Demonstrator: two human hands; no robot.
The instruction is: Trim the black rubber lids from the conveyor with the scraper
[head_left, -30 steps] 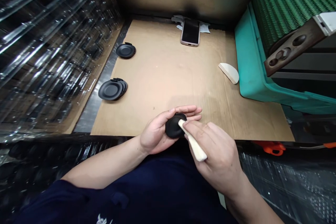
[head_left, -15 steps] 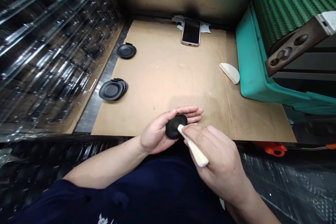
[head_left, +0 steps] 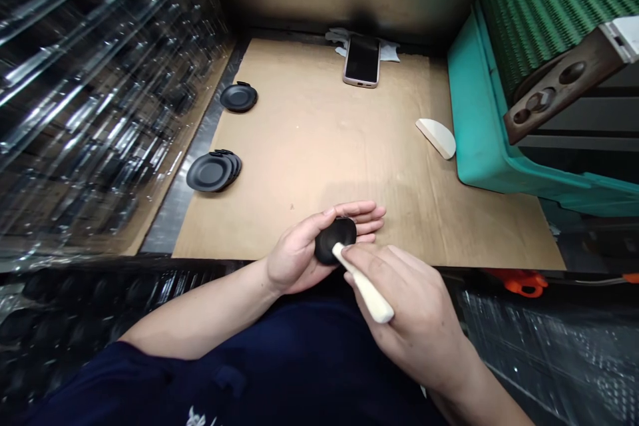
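Left hand: palm up, fingers extended; our left hand (head_left: 298, 255) cradles a matte-black, round, shallow dish, apparently plastic (head_left: 328, 237), over the near edge of the tan cardboard sheet (head_left: 319, 140).
Right hand: our right hand (head_left: 412, 299) grips an off-white, wedge-shaped, foam-like pad (head_left: 368, 293).
Step in hand: pad's narrow end at the dish's near side, seemingly touching; we judge it rubbing.
Next move: calls, we judge, for a steady palm, light contact.
Dish surface: dark, smooth-looking, slightly hollow; fine marks we cannot tell.

Cream pad (head_left: 364, 285) against black disc (head_left: 333, 234)
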